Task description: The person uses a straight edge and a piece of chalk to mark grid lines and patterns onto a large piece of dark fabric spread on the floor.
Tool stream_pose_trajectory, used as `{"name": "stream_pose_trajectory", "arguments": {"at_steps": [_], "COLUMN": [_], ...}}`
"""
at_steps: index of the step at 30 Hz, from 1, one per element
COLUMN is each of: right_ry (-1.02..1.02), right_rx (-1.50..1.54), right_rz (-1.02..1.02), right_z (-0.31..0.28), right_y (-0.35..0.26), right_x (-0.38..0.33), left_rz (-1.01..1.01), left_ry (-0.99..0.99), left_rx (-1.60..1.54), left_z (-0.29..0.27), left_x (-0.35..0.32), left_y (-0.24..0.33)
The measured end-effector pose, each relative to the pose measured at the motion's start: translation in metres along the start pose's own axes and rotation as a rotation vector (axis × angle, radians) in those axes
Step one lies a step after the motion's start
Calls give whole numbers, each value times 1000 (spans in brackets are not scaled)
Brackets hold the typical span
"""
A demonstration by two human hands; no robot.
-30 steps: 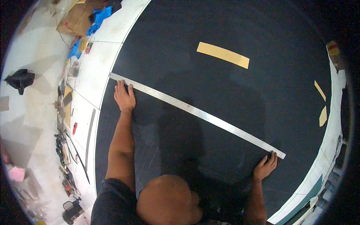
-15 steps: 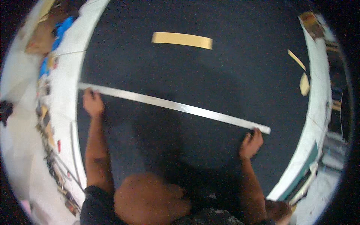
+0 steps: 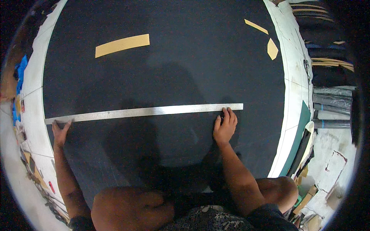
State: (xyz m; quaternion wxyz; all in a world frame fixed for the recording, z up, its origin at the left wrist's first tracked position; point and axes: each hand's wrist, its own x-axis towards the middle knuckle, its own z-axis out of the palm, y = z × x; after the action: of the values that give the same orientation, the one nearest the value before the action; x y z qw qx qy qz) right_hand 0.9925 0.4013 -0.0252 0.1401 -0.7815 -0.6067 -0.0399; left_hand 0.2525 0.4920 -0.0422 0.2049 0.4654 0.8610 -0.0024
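A long metal ruler (image 3: 154, 111) lies across a wide black sheet (image 3: 173, 154), its left end at the sheet's left edge. My left hand (image 3: 60, 133) is open by that end, thumb and fingers spread, with the fingertips touching the ruler's near edge. Close to the other end, my right hand (image 3: 225, 129) rests its fingertips on the near edge, thumb apart from the fingers. Neither hand wraps round the ruler. Farther off on the sheet lies a slightly curved tan strip (image 3: 122, 45). A thin tan strip (image 3: 256, 26) and a pointed tan piece (image 3: 272, 49) lie at the far right.
A white surface (image 3: 287, 96) borders the sheet on both sides. Blue material (image 3: 21, 73) and mixed clutter run along the left. A red-handled tool (image 3: 51, 187) lies there too. On the right are dark stacked material (image 3: 327, 77), clear-wrapped rolls (image 3: 332, 103) and a green sheet (image 3: 296, 142).
The whole view has turned and shifted, so the ruler now looks nearly level and the tan pieces appear farther left. Both hands stay at the ruler's ends.
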Motion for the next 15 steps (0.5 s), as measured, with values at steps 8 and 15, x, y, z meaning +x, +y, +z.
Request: {"name": "stream_pose_trajectory", "arguments": {"at_steps": [8,15], "right_ry": [4,-6], "right_rx": [1,-9], "right_rz": [4,-4], "right_z": [2,3], "right_y": [-6,-3], "right_x": [1,2], "left_rz": [-47,-97], "left_ry": [-73,-81], "left_rx": [17,98], "left_z": [-17,-19], "left_x": [-2,-9], "left_y": [10,25]}}
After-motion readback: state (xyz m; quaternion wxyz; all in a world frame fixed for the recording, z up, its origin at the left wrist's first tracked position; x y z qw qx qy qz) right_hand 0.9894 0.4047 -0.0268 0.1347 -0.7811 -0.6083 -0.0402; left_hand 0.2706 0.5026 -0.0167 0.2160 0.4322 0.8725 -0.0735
